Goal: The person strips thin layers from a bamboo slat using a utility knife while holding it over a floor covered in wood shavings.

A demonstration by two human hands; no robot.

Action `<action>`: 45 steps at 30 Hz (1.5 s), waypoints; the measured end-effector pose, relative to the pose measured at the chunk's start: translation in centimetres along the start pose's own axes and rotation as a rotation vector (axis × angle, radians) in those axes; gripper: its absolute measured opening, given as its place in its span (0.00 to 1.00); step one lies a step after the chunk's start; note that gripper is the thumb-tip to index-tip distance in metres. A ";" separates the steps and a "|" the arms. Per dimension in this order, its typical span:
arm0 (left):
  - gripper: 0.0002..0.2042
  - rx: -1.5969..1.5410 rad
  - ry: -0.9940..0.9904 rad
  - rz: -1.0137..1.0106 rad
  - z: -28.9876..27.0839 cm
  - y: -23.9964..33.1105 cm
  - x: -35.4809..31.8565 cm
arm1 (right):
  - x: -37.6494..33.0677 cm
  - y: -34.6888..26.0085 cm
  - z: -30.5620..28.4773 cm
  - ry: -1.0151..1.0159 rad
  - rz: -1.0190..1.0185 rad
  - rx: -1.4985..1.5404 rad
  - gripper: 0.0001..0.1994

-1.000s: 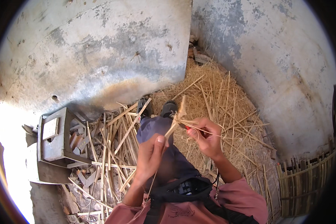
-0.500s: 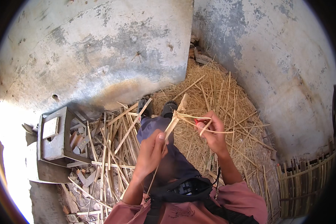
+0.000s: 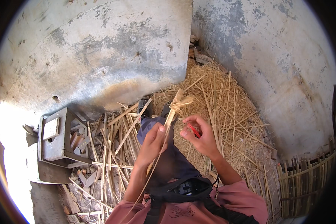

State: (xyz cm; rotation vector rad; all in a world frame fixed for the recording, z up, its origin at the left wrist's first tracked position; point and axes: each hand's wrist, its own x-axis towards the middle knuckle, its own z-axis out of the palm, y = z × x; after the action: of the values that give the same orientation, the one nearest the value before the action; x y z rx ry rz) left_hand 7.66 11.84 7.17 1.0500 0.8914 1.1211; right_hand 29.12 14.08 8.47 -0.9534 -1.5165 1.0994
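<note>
My left hand (image 3: pixel 152 146) is closed around a flat pale wooden strip, which looks like split bamboo (image 3: pixel 170 118), slanting up and away between my legs. A frayed knot of fibres (image 3: pixel 178 105) wraps it near its far end. A thin loose strand (image 3: pixel 146 185) trails from under my left hand toward my lap. To the right, my right hand (image 3: pixel 205 142) is apart from the strip, its thumb and fingers curled. Lodged in it is a small red tool (image 3: pixel 193 130), too little of which shows to tell its kind.
Straw-like shavings (image 3: pixel 227 119) cover the floor ahead and right. Long split strips (image 3: pixel 108 160) lie in a heap at left, beside a grey wooden box frame (image 3: pixel 65 149). Weathered walls (image 3: pixel 112 48) meet ahead. A slatted panel (image 3: pixel 306 183) leans at the right.
The thin fibre loops my right hand was pulling have left its fingers and now show as a frayed tuft at the knot. My right hand has moved slightly left and lower.
</note>
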 end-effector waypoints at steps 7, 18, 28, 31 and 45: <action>0.13 0.269 0.103 0.273 0.2 -1.1 1.2 | 1.2 0.4 1.7 -0.051 0.148 0.122 0.23; 0.15 0.195 0.186 0.186 -1.3 -0.2 1.4 | 3.7 -0.5 -0.1 0.140 -0.113 -0.181 0.15; 0.20 0.317 -0.034 0.104 -1.1 0.9 0.6 | 7.3 1.6 -5.8 0.158 -0.600 -0.821 0.15; 0.20 0.355 0.004 0.108 -1.5 -0.3 0.8 | 7.5 1.6 -6.4 0.039 -0.532 -0.686 0.12; 0.20 0.371 0.059 -0.004 0.0 -1.1 1.1 | 2.1 0.5 -0.3 -0.098 -0.166 -0.433 0.13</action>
State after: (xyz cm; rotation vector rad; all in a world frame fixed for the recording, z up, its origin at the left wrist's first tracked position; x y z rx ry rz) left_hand 8.21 12.83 6.03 1.3201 1.1779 1.0085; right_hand 28.97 16.27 8.60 -1.0493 -1.9239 0.7195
